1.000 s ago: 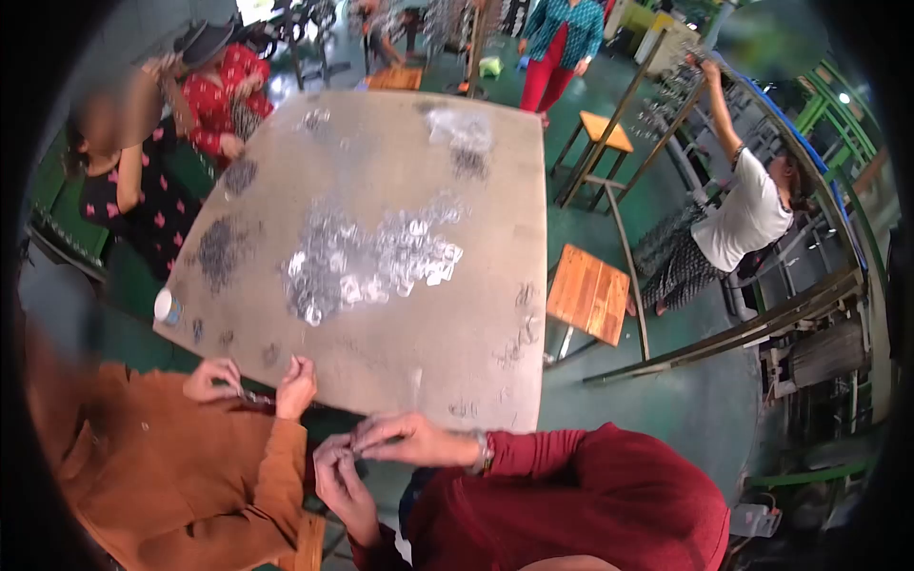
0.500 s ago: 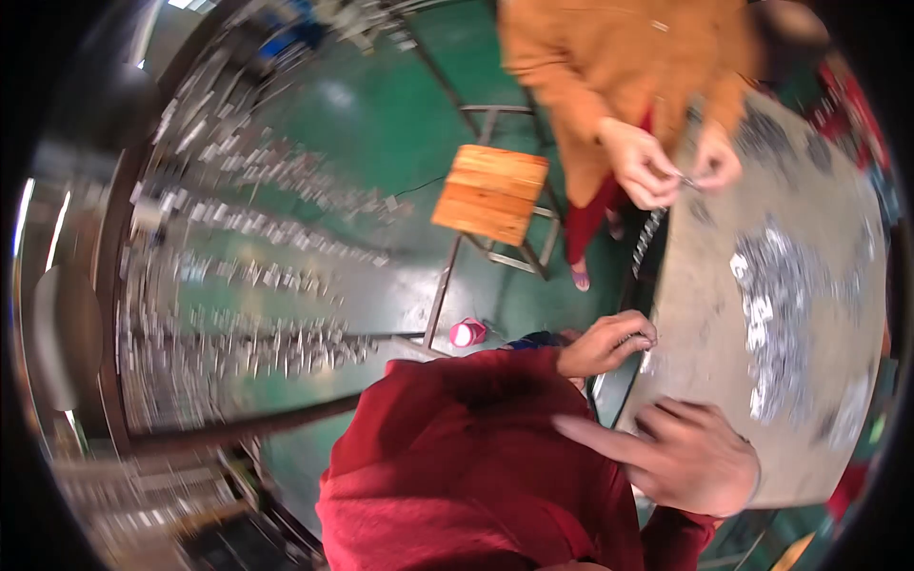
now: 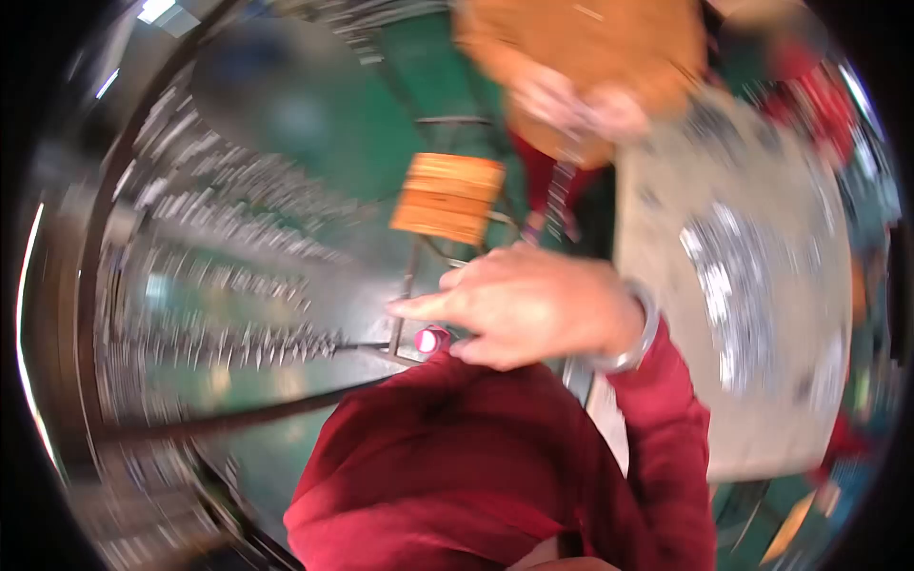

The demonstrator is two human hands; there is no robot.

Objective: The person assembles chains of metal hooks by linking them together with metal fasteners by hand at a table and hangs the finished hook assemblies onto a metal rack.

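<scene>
My right hand, with a bracelet at its wrist, is held out in front of my red garment. Its index finger stretches to the left, apart from the thumb, and nothing shows between them. The hand looks blurred and overlaps the view of the floor near a small pink-and-white object. I cannot see my left hand; the right hand and sleeve cover the area where it was.
A grey table at the right bears a heap of shiny metal pieces. Across from me a person in orange holds a thin chain-like strip. A wooden stool stands left of them. Blurred racks of metal parts fill the left.
My right hand has moved left and up from the table's edge. My left hand has gone out of sight. The view has shifted, and the other person's hands appear further left and higher.
</scene>
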